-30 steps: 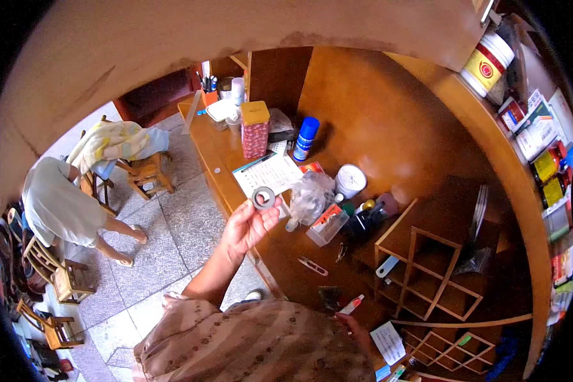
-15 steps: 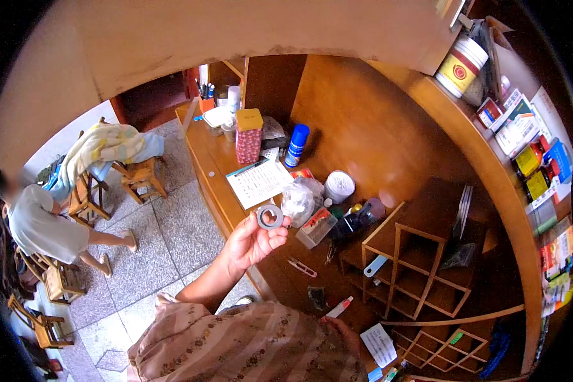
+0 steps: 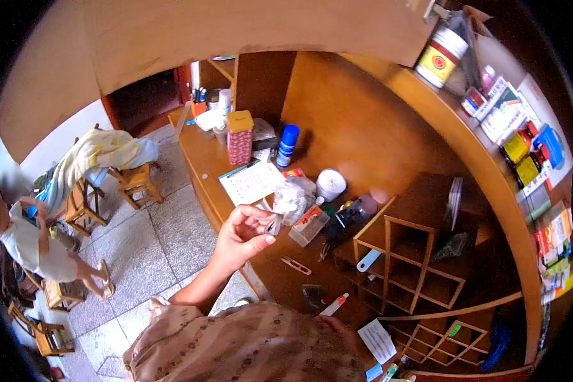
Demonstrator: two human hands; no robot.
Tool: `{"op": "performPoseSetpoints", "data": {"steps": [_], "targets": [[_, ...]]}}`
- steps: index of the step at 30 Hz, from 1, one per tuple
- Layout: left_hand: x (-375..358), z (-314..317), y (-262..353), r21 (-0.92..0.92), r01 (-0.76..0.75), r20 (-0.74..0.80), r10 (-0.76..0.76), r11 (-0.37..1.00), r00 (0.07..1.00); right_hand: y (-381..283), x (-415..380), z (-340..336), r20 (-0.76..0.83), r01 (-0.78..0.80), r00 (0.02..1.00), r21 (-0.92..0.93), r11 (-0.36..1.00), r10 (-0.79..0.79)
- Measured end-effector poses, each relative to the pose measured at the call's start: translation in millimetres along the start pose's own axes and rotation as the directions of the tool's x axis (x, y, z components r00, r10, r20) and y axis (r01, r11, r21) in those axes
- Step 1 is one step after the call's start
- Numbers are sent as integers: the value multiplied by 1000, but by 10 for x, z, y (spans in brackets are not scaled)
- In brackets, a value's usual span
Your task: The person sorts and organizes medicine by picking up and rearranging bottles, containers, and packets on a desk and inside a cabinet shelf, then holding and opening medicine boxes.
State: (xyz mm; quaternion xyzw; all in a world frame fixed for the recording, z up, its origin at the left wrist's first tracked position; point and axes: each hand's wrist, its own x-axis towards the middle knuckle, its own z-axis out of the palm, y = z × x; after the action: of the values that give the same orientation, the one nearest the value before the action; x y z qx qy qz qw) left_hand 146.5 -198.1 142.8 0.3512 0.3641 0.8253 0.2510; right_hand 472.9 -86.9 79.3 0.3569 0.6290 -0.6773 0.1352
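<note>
One left hand (image 3: pixel 239 240) pinches a small grey ring (image 3: pixel 274 224) between thumb and fingertips; the right hand's (image 3: pixel 342 326) fingers cannot be made out. The ring seems light, fairly stiff, best gripped by its outer rim. Beyond, a crumpled plastic bag (image 3: pixel 291 198) rests on the desk (image 3: pixel 194 153); farther off stands a person (image 3: pixel 35 248).

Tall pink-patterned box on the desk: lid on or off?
On. The yellow lid sits across the top of the pink-patterned box, and no opening shows between them.
</note>
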Motion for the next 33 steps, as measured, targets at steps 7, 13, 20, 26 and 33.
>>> {"op": "performPoseSetpoints", "data": {"steps": [7, 13, 20, 26, 33], "targets": [[298, 354, 234, 489, -409, 325, 274, 770, 905, 913, 398, -222, 100, 250, 958, 166, 954, -268], [712, 931, 378, 354, -675, 512, 470, 647, 719, 696, 153, 46, -21, 266, 963, 193, 944, -267], [835, 1226, 329, 158, -590, 482, 460, 792, 746, 891, 260, 41, -103, 236, 972, 376, 896, -213], [858, 1227, 310, 220, -651, 485, 497, 726, 719, 999, 355, -16, -78, 181, 984, 392, 902, -163], [832, 1197, 352, -41, -352, 408, 337, 935, 848, 1308, 673, -168, -15, 7, 1000, 504, 864, 0]]}}
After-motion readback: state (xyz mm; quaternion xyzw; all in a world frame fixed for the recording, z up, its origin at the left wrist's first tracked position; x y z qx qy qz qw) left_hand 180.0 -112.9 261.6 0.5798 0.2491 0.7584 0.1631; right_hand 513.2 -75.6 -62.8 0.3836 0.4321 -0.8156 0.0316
